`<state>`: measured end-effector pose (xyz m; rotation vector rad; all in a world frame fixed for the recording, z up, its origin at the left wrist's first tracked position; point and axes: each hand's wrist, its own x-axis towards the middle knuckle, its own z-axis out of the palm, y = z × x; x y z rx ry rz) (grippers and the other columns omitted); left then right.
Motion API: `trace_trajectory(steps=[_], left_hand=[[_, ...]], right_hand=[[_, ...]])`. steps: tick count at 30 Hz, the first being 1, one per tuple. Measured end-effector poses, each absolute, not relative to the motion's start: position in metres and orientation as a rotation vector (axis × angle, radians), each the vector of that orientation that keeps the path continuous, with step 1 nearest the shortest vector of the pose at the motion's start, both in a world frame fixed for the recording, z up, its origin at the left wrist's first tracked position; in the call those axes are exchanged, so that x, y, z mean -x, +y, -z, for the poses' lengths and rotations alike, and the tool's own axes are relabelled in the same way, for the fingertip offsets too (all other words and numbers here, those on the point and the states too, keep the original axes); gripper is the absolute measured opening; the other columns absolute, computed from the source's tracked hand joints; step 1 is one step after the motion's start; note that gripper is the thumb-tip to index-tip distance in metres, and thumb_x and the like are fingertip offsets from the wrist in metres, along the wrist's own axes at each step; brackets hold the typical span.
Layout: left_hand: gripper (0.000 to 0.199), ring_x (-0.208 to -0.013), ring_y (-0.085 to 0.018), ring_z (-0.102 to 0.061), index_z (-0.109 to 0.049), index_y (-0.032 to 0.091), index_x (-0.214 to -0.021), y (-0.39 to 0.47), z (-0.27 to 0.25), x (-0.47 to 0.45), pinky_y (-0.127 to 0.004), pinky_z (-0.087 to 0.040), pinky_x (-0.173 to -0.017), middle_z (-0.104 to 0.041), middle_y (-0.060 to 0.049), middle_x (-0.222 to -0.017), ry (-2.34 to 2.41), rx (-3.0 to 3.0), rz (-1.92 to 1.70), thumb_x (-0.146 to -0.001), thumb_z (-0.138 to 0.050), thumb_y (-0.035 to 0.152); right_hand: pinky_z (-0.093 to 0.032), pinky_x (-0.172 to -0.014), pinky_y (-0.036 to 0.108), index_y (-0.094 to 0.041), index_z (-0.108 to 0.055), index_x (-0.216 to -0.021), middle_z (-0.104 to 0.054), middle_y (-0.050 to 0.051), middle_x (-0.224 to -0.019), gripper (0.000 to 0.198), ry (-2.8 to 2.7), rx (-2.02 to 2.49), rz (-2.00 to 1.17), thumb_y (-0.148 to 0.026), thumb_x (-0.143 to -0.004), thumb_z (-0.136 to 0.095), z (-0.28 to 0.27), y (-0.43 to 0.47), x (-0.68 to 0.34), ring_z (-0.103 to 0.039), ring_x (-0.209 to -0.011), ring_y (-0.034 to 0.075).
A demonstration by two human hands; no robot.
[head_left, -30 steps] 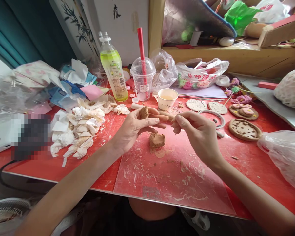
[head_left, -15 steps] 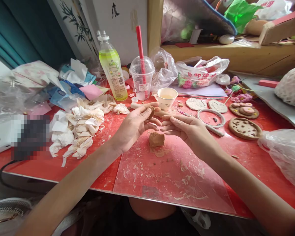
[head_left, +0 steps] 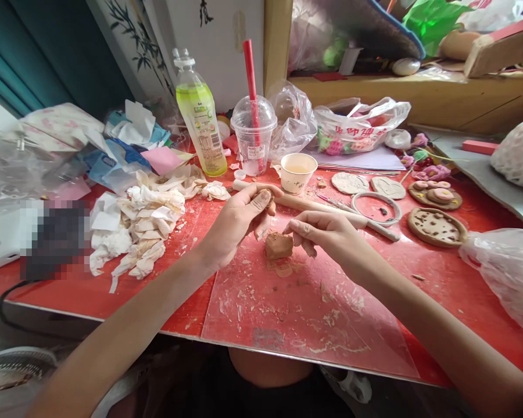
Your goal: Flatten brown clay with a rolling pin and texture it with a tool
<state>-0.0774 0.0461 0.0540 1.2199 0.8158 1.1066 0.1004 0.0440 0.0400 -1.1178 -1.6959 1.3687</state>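
Note:
A brown block of clay [head_left: 279,246] sits on the clear plastic sheet [head_left: 270,307] in front of me. Above and left of it, my left hand [head_left: 239,217] is closed on a small lump of brown clay [head_left: 268,200], pinched between thumb and curled fingers. My right hand [head_left: 320,229] hovers at the block's right edge, thumb and fingertips pressed together. Whatever its fingertips pinch is too small to make out. Behind both hands lies a pale wooden rolling pin [head_left: 326,212], partly covered by the left fingers.
A paper cup [head_left: 297,173] of liquid, a plastic cup with a straw [head_left: 253,139] and a bottle [head_left: 200,122] stand at the back. Crumpled tissues [head_left: 143,223] lie left. Flat clay pieces [head_left: 436,226] and a clay ring [head_left: 377,208] lie right.
My right hand has dropped from the fingers of my left hand to the clay block and closed its fingertips. My left fingers have curled in around the small lump.

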Motion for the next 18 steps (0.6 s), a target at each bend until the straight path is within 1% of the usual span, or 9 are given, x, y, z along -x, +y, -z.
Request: trace_trajectory(steps=[2, 4, 7, 11, 13, 18], left_hand=[[0.011, -0.047, -0.002, -0.041, -0.056, 0.017, -0.094, 0.045, -0.056, 0.077, -0.018, -0.035, -0.044, -0.048, 0.003, -0.075, 0.828, -1.215, -1.133, -0.087, -0.053, 0.025], [0.014, -0.048, -0.002, -0.041, -0.055, 0.017, -0.095, 0.045, -0.057, 0.076, -0.017, -0.036, -0.045, -0.046, 0.004, -0.073, 0.881, -1.235, -1.134, -0.082, -0.059, 0.022], [0.019, -0.052, -0.003, -0.042, -0.057, 0.015, -0.094, 0.044, -0.058, 0.076, -0.017, -0.037, -0.048, -0.045, 0.005, -0.068, 0.964, -1.292, -1.071, -0.077, -0.064, 0.017], [0.02, -0.06, -0.005, -0.05, -0.059, 0.015, -0.093, 0.045, -0.053, 0.077, -0.017, -0.04, -0.052, -0.052, 0.003, -0.07, 0.948, -1.319, -1.011, -0.074, -0.064, 0.015], [0.02, -0.064, -0.006, -0.052, -0.06, 0.014, -0.091, 0.046, -0.049, 0.077, -0.018, -0.042, -0.055, -0.056, 0.002, -0.073, 0.954, -1.308, -1.012, -0.072, -0.065, 0.013], [0.014, -0.067, -0.007, -0.054, -0.062, 0.012, -0.083, 0.047, -0.047, 0.077, -0.02, -0.043, -0.062, -0.059, 0.001, -0.074, 0.995, -1.272, -0.996, -0.069, -0.067, 0.014]], right_hand=[[-0.035, -0.046, 0.022, -0.015, -0.064, -0.076, -0.057, -0.001, -0.065, 0.021, -1.718, 1.103, -1.387, -0.034, -0.083, -0.058, -0.039, 0.044, -0.1, -0.045, -0.049, 0.006], [-0.036, -0.046, 0.022, -0.015, -0.064, -0.08, -0.06, 0.001, -0.069, 0.016, -1.733, 1.099, -1.397, -0.03, -0.08, -0.061, -0.039, 0.045, -0.1, -0.047, -0.05, 0.006], [-0.041, -0.049, 0.022, -0.014, -0.066, -0.081, -0.063, 0.002, -0.073, 0.016, -1.754, 1.099, -1.388, -0.029, -0.08, -0.061, -0.039, 0.045, -0.1, -0.051, -0.054, 0.008], [-0.048, -0.058, 0.025, -0.013, -0.069, -0.087, -0.066, 0.004, -0.073, 0.02, -1.741, 1.074, -1.344, -0.03, -0.081, -0.06, -0.038, 0.045, -0.1, -0.057, -0.061, 0.011], [-0.05, -0.062, 0.027, -0.014, -0.069, -0.09, -0.068, 0.005, -0.077, 0.021, -1.735, 1.069, -1.329, -0.031, -0.081, -0.06, -0.037, 0.044, -0.1, -0.06, -0.065, 0.013], [-0.051, -0.069, 0.03, -0.016, -0.07, -0.091, -0.07, 0.004, -0.082, 0.019, -1.788, 1.085, -1.161, -0.029, -0.082, -0.06, -0.033, 0.042, -0.099, -0.063, -0.072, 0.016]])
